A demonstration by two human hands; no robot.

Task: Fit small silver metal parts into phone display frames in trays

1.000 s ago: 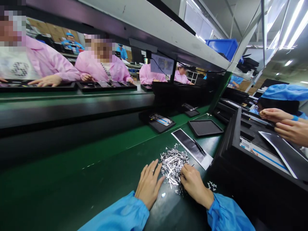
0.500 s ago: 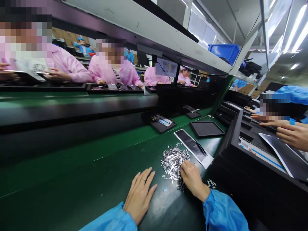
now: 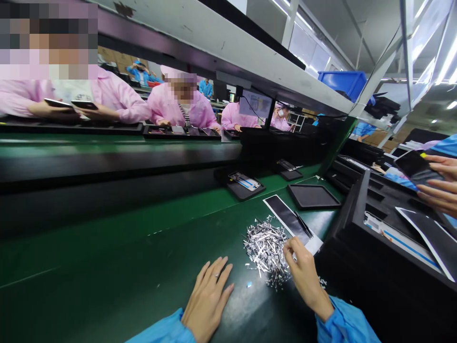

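My left hand (image 3: 209, 297) lies flat on the green tabletop (image 3: 143, 276), palm down with its fingers spread and nothing in it. A heap of small silvery metal strips (image 3: 266, 250) is between my hands. At the heap's right edge my right hand (image 3: 304, 271) hovers with fingers curled together; whether a small piece is between the fingertips is hidden. Just beyond that hand lies a black sheet with a white border (image 3: 283, 214), a pair of black tweezers (image 3: 303, 224) resting on it. A tiny blue scrap (image 3: 249, 285) sits left of the heap's near end.
Behind the heap stand an empty-looking black tray (image 3: 314, 196) and another black tray with a phone frame (image 3: 246, 182). A black foam box (image 3: 350, 238) borders the right side. A co-worker's hands (image 3: 441, 186) hold a dark device there. Overhead runs a shelf (image 3: 250, 66).
My right hand has lifted and drawn back to the right from the heap. My left hand stays flat. The co-worker at right has raised a dark device. The view has shifted slightly.
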